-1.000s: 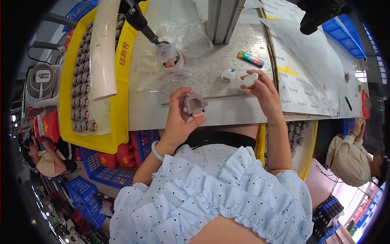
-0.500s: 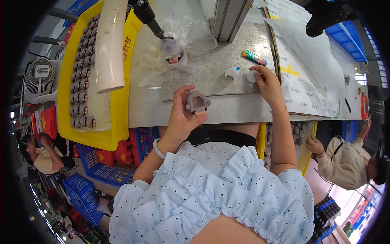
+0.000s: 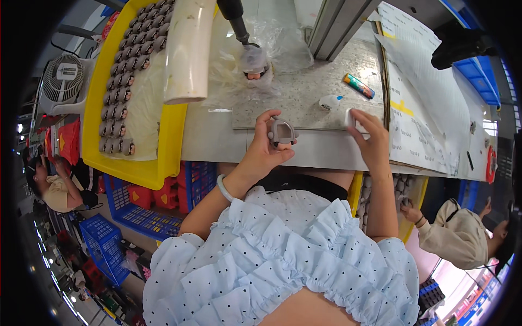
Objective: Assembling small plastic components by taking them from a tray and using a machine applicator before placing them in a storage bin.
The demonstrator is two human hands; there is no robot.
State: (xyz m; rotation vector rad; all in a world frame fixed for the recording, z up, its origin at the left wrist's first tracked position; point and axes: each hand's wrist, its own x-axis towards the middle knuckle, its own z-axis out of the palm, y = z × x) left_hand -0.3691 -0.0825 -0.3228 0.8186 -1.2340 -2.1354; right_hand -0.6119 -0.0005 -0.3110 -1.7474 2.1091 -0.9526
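My left hand (image 3: 260,155) holds a small grey figurine part (image 3: 274,130), shaped like a hollow hood with rounded ears, its opening facing up at me. Thumb and fingers grip it by the rim, just off the table's near edge. In my right hand (image 3: 372,142), a small white disc-like piece (image 3: 349,117) is pinched between thumb and fingers and stands on edge. A small white bottle with a blue tip (image 3: 329,101) lies on the grey board (image 3: 304,117), beyond that hand. Behind the bottle lies a colourful printed cylinder (image 3: 359,86).
At left, a yellow crate (image 3: 169,152) holds rows of small grey-hooded figures (image 3: 118,111). A thick white pipe (image 3: 187,60) hangs over it. A plastic-wrapped figure (image 3: 254,71) stands under a black arm (image 3: 235,19), beside a metal post (image 3: 340,30). A co-worker (image 3: 457,236) sits at right.
My right hand has lifted the white disc off the board and drawn it nearer, tilting it on edge. The grey part in my left hand has turned slightly. The whole view has shifted.
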